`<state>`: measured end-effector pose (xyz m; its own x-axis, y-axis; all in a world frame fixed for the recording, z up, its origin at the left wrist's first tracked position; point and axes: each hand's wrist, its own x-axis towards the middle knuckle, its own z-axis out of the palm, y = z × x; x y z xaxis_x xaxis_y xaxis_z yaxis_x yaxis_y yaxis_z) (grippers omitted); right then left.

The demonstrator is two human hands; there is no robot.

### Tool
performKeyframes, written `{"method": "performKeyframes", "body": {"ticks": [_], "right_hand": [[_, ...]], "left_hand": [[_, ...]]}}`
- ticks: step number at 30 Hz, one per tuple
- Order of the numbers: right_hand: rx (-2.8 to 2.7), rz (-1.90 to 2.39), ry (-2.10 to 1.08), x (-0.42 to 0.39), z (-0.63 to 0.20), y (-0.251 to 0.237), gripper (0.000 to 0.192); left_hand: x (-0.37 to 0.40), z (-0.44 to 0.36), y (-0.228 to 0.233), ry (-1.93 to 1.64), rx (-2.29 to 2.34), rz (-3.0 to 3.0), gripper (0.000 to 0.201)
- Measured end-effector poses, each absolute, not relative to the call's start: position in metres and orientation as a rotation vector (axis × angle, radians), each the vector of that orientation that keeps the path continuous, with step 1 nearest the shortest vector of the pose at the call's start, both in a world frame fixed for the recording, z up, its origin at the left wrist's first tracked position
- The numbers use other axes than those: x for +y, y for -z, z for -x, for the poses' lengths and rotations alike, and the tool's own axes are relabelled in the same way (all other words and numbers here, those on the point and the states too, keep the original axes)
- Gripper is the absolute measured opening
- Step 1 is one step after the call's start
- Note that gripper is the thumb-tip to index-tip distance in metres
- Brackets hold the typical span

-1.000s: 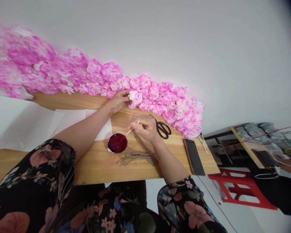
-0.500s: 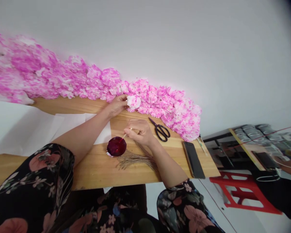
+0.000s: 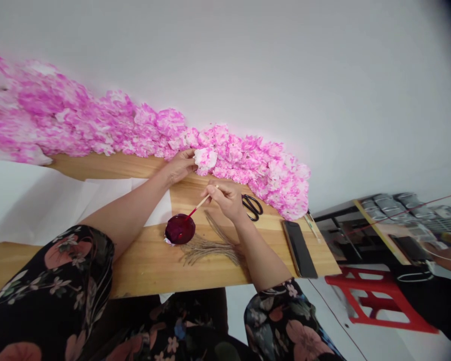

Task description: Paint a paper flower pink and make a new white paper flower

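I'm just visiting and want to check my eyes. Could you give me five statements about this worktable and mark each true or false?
1. The left hand holds a white-and-pink flower. True.
2. The scissors are in the left hand's grip. False: they lie on the table, beyond the right hand.
3. The right hand holds a thin stick, its red end slanting down toward the dark red bowl. True.
4. The phone lies on the white paper. False: it lies on the wood near the table's right end.
5. Pink-and-white blooms are heaped along the table's back. True.
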<state>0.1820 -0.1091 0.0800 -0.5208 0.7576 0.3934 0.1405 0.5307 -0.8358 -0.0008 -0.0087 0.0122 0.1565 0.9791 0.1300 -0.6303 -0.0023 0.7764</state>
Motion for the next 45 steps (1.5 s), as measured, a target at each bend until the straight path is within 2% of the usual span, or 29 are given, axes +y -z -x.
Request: {"method": "performKeyframes", "body": {"ticks": [13,24,30,34,45], "right_hand": [[-1.828,0.77,-1.137,-0.097,-0.186,-0.074,0.055],[-1.805,0.84,-1.148,-0.093,-0.187,-0.071,0.056],[-1.259,0.756,-1.136,-0.075,-0.198,-0.084,0.057],[-0.974,0.786,-1.085,-0.06,-0.212,-0.091,0.051],[-0.978,0.947,-0.958,-0.053,-0.218,-0.08,0.048]], "left_hand": [[-0.008,0.0,-0.01,-1.356,0.492,-0.818,0.041],[-0.008,0.0,-0.012,-1.358,0.505,-0.796,0.034],[-0.01,0.0,-0.013,-1.353,0.521,-0.796,0.034],[-0.011,0.001,-0.013,-1.344,0.51,-0.81,0.029],[-0.012,0.001,-0.012,-1.307,0.53,-0.849,0.026]]}}
